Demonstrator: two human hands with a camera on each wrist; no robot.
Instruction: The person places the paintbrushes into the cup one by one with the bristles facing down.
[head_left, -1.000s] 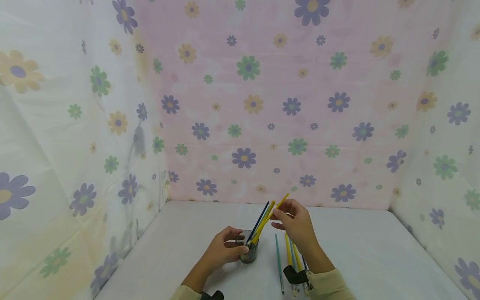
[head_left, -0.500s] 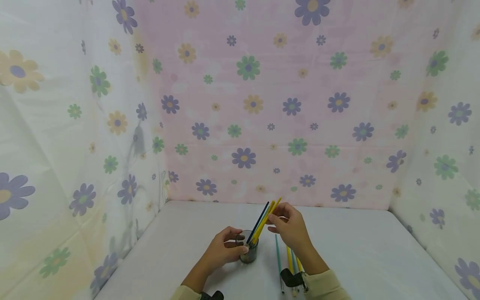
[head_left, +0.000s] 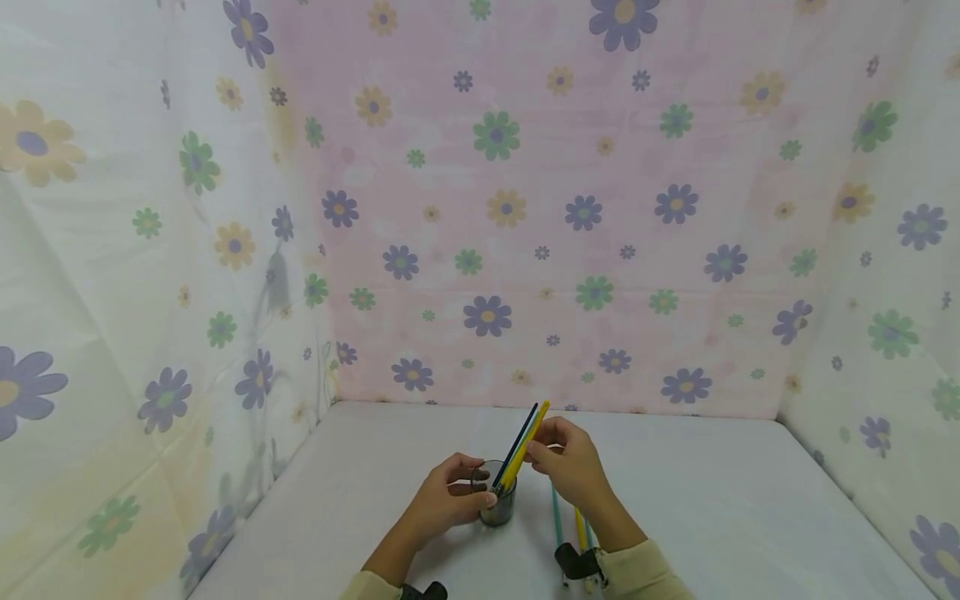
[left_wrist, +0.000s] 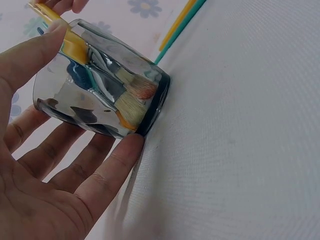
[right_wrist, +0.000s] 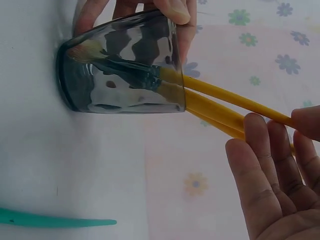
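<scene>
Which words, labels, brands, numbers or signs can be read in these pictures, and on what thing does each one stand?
No word, label, brand, number or sign can be read.
Glass cup: no lettering visible.
Yellow brush handles: no lettering visible.
Teal handle: a dark speck, too small to tell whether it is print.
Flowered backdrop: only flowers visible.

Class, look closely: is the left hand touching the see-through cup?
Touching. In the left wrist view, the left hand grips the see-through cup, one fingertip meeting its wall beside the base.
</scene>
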